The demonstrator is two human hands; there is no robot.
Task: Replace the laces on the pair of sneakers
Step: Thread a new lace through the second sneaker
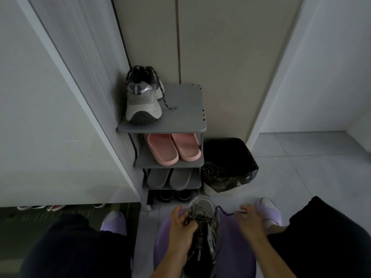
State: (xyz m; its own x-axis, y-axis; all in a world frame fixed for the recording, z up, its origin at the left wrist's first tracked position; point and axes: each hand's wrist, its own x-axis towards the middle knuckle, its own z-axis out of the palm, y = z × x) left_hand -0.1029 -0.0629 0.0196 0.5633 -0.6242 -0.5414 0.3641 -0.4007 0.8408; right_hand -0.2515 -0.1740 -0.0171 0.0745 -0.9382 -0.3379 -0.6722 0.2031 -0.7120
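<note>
A grey sneaker (206, 233) rests toe-forward on a purple stool (230, 247) between my knees. My left hand (181, 230) grips its laced left side. My right hand (250, 221) pinches the end of a dark lace (225, 211) that runs taut from the shoe's right side. The other grey sneaker (143, 101) stands heel toward me on top of the grey shoe rack (180, 121), its speckled lace (163, 95) hanging loose onto the shelf.
Pink slippers (173, 148), grey slippers (169, 177) and dark shoes fill the lower rack shelves. A bin with a black bag (228, 167) holding tangled old laces stands right of the rack. White wall panels flank both sides; tiled floor lies to the right.
</note>
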